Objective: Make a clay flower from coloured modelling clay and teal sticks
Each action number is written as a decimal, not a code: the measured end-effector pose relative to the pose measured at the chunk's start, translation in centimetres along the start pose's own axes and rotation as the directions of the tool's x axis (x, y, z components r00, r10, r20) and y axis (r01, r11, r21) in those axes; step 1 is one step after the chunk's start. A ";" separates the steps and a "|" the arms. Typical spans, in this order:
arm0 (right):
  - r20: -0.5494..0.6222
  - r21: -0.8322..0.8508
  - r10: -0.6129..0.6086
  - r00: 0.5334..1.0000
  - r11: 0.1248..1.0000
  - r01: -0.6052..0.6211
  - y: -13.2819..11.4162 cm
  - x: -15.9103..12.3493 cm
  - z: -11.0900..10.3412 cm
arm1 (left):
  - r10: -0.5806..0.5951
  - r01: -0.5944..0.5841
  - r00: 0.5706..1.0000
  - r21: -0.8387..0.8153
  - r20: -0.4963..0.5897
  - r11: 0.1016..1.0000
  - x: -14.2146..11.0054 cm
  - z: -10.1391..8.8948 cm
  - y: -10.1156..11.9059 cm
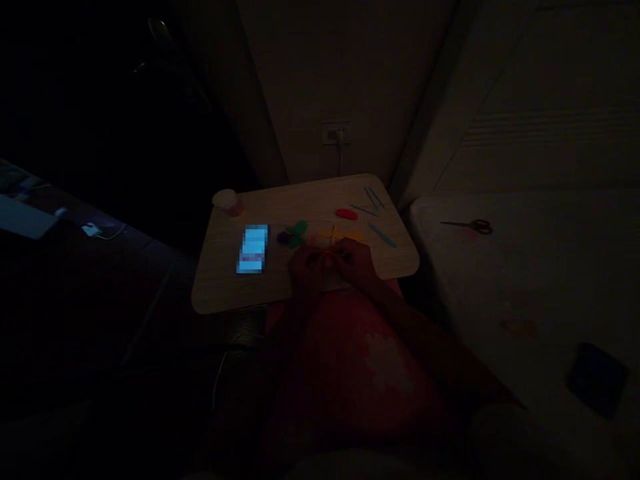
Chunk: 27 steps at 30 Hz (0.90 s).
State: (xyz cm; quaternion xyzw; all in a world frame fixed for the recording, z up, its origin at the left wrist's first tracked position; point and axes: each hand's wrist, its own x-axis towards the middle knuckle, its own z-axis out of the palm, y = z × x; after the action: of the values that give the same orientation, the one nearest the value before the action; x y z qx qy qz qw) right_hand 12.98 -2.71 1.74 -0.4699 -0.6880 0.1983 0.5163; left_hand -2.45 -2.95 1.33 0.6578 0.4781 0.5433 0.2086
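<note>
The picture is very dark. My left hand [305,265] and my right hand [355,259] meet near the front edge of a small wooden-topped table [215,287]. Fingers of both hands are pinched together, fingertip to fingertip; what lies between them is too small and dim to name. Just beyond my fingers are flat yellow-orange pieces [350,235] that look like modelling clay. Green pieces [298,230] and a dark purple lump [285,237] lie beside my left hand. Farther back rests a red oval piece [347,213].
A lit phone [253,249] lies left on the table, with a cup [227,202] behind it. Thin blue tools [383,235] lie at the right. Scissors [467,227] and a dark blue object [597,379] are on the pale surface at right. A wall socket [336,133] holds a plug.
</note>
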 end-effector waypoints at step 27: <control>-0.001 0.011 0.050 0.999 0.999 -0.050 0.0 -0.1 0.1 | -0.085 0.084 0.996 -0.030 -0.017 0.996 -0.1 0.0 0.0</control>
State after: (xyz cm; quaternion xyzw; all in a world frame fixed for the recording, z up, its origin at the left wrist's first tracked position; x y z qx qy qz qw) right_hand 12.88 -2.80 1.59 -0.4842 -0.6747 0.2146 0.5141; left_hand -2.42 -3.00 1.27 0.6289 0.4995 0.5469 0.2366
